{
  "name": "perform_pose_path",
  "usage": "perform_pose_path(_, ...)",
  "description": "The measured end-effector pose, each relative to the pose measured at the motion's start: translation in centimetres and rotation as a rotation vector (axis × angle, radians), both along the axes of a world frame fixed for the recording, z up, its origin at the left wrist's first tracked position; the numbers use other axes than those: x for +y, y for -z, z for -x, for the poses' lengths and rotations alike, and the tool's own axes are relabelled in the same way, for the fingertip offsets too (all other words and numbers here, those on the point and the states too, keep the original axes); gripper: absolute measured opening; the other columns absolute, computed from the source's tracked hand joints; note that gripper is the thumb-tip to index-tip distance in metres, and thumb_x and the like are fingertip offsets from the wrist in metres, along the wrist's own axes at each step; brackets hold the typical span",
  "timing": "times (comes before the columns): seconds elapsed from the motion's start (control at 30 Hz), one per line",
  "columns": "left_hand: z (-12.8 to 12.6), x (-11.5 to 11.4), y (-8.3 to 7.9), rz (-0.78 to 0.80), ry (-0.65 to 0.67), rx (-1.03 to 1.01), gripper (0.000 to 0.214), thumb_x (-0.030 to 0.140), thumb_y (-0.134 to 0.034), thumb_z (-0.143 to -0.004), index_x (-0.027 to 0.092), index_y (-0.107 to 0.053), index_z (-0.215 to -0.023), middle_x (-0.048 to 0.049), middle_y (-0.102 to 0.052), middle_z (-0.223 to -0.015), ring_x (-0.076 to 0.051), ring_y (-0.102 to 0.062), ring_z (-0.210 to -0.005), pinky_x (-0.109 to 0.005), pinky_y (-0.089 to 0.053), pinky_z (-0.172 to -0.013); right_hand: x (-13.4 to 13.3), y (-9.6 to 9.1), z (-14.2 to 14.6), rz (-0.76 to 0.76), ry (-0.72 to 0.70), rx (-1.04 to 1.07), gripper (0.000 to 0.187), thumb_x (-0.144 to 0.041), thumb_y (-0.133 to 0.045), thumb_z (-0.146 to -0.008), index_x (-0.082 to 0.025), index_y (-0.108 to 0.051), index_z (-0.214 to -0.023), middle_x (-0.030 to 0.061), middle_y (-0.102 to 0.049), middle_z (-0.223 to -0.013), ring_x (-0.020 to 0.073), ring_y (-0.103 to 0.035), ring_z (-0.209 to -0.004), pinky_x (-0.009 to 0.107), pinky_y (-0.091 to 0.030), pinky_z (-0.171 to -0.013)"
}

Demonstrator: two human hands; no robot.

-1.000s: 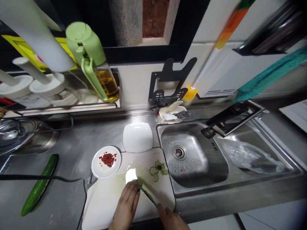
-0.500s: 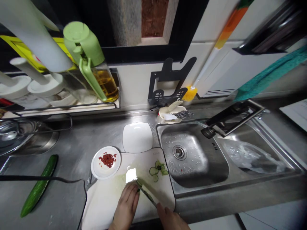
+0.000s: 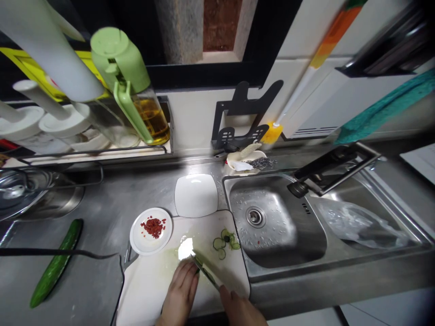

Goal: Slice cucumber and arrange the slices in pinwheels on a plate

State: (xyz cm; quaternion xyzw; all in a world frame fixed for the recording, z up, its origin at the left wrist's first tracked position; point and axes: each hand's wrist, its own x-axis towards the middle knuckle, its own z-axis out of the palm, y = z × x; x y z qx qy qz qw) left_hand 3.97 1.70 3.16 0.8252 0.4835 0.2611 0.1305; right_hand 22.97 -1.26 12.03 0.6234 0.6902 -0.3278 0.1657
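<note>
On the white cutting board (image 3: pixel 142 283), my left hand (image 3: pixel 181 287) is closed, fingers bent, over a piece of cucumber. Only a bit of its green skin shows at the fingertips; the rest is under the hand. My right hand (image 3: pixel 238 305) grips a knife (image 3: pixel 208 275) by its handle, and the blade slants up and left, right beside my left fingertips. Green cucumber shows along the blade. Several thin cucumber slices (image 3: pixel 221 254) lie in a loose group near the board's right edge. Wet, pale green smears mark the board's middle.
A white plate with red berries (image 3: pixel 152 227) overlaps the board's upper left. Behind it sits a white square plate (image 3: pixel 196 194). A whole cucumber (image 3: pixel 56 267) lies at left. The steel sink (image 3: pixel 278 222) and its black faucet (image 3: pixel 316 174) are on the right; an oil bottle (image 3: pixel 136 90) stands on the shelf.
The knife and my right hand have shifted slightly left, closer to my left hand. The view has moved a little; the slices and plates lie as before.
</note>
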Motion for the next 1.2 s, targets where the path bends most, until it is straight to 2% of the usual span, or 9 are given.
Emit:
perform_pose_path(0.3, 0.1, -0.1, 0.3, 0.008, 0.0, 0.001, 0.026, 0.022, -0.044, -0.096, 0.017, -0.064, -0.111, -0.0067, -0.073, -0.106, -0.018, -0.067, -0.104, -0.033, -0.056, -0.095, 0.6, 0.6, 0.3, 0.018, 0.058, 0.058, 0.055, 0.004, -0.031, -0.079, -0.021, -0.06, -0.12, 0.0118, -0.073, -0.094, 0.0265, -0.072, -0.081, 0.03, -0.053, -0.061)
perform_pose_path(0.43, 0.2, 0.0, 0.2, -0.007, 0.01, -0.013, 0.026, 0.022, -0.044, -0.096, 0.017, -0.064, -0.112, -0.0065, -0.072, -0.106, -0.017, -0.066, -0.105, -0.032, -0.057, -0.094, 0.5, 1.5, 0.5, -0.04, 0.083, 0.071, 0.05, 0.0, -0.032, -0.083, -0.021, -0.062, -0.117, 0.0113, -0.073, -0.091, 0.0255, -0.071, -0.079, 0.03, -0.054, -0.06)
perform_pose_path(0.57, 0.2, 0.2, 0.0, 0.002, 0.027, -0.04, 0.026, 0.021, -0.045, -0.096, 0.018, -0.065, -0.113, -0.0059, -0.072, -0.106, -0.016, -0.066, -0.103, -0.031, -0.056, -0.094, 0.3, 3.4, 1.2, -0.115, 0.055, 0.034, 0.054, 0.002, -0.033, -0.08, -0.019, -0.063, -0.119, 0.01, -0.073, -0.086, 0.0242, -0.071, -0.076, 0.028, -0.055, -0.06)
perform_pose_path(0.7, 0.2, 0.2, 0.1, 0.009, 0.025, -0.031, 0.026, 0.021, -0.047, -0.095, 0.018, -0.065, -0.113, -0.0058, -0.072, -0.107, -0.016, -0.066, -0.105, -0.031, -0.056, -0.094, 0.1, 6.3, 2.2, -0.124, 0.03, -0.019, 0.054, 0.004, -0.036, -0.078, -0.017, -0.065, -0.119, 0.0112, -0.075, -0.086, 0.0241, -0.071, -0.076, 0.028, -0.055, -0.066)
perform_pose_path(0.8, 0.2, 0.1, 0.3, 0.0, 0.013, -0.021, 0.026, 0.022, -0.047, -0.095, 0.017, -0.065, -0.112, -0.006, -0.072, -0.107, -0.017, -0.066, -0.105, -0.031, -0.057, -0.093, -0.3, 8.3, 2.1, -0.332, -0.054, -0.075, 0.056, 0.002, -0.038, -0.077, -0.013, -0.061, -0.125, 0.0157, -0.071, -0.109, 0.0267, -0.069, -0.093, 0.031, -0.055, -0.08)
perform_pose_path(0.9, 0.1, 0.0, 0.4, -0.002, 0.009, -0.014, 0.026, 0.022, -0.046, -0.096, 0.017, -0.064, -0.113, -0.0063, -0.072, -0.107, -0.017, -0.066, -0.105, -0.031, -0.056, -0.094, -0.8, 9.2, 1.5, -0.468, -0.19, -0.016, 0.059, 0.0, -0.039, -0.078, -0.014, -0.055, -0.133, 0.0123, -0.072, -0.11, 0.023, -0.069, -0.095, 0.028, -0.055, -0.082)
perform_pose_path(1.03, 0.1, -0.1, 0.3, 0.026, 0.009, -0.004, 0.027, 0.022, -0.045, -0.096, 0.018, -0.064, -0.115, -0.0062, -0.072, -0.108, -0.017, -0.066, -0.107, -0.032, -0.056, -0.096, -0.6, 8.5, 1.0, -0.447, -0.151, 0.008, 0.057, -0.001, -0.038, -0.081, -0.013, -0.054, -0.134, 0.013, -0.071, -0.113, 0.0228, -0.069, -0.097, 0.029, -0.054, -0.086)
perform_pose_path(1.13, 0.1, -0.1, 0.2, 0.046, -0.005, -0.001, 0.027, 0.023, -0.045, -0.096, 0.019, -0.064, -0.115, -0.0063, -0.072, -0.109, -0.018, -0.066, -0.107, -0.033, -0.057, -0.095, 0.3, 6.6, 0.7, -0.291, -0.071, 0.048, 0.059, 0.001, -0.038, -0.08, -0.013, -0.053, -0.135, 0.014, -0.068, -0.12, 0.0239, -0.064, -0.109, 0.031, -0.05, -0.094)
perform_pose_path(1.2, 0.1, -0.2, 0.1, 0.055, -0.015, -0.006, 0.027, 0.023, -0.045, -0.096, 0.019, -0.064, -0.115, -0.0067, -0.072, -0.11, -0.018, -0.066, -0.107, -0.034, -0.057, -0.095, 1.1, 4.8, 0.3, -0.143, -0.02, 0.024, 0.063, 0.003, -0.036, -0.079, -0.015, -0.052, -0.136, 0.0135, -0.069, -0.118, 0.0234, -0.065, -0.106, 0.032, -0.05, -0.093)
